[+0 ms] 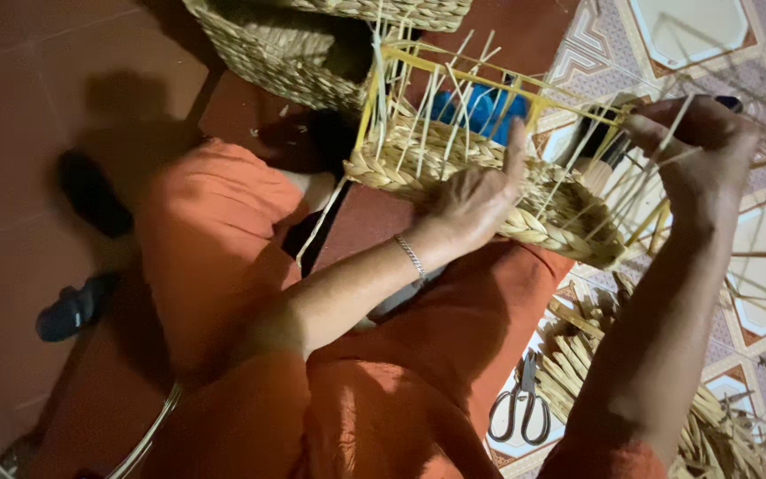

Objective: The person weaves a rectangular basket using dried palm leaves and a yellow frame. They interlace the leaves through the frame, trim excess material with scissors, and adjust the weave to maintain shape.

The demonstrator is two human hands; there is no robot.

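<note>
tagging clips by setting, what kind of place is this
Probably a home or small workshop floor used for basket weaving. A half-woven basket on a yellow frame sits on the person's lap, a finished basket lies behind, and scissors and straw lie on patterned tiles.

1. The half-woven basket (489, 182) is pale straw on a yellow frame.
2. The trousers (223, 239) are orange.
3. The floor tiles (702, 35) have a white, grey and brown-red geometric pattern.
4. The scissors (521, 410) are dark.
</note>
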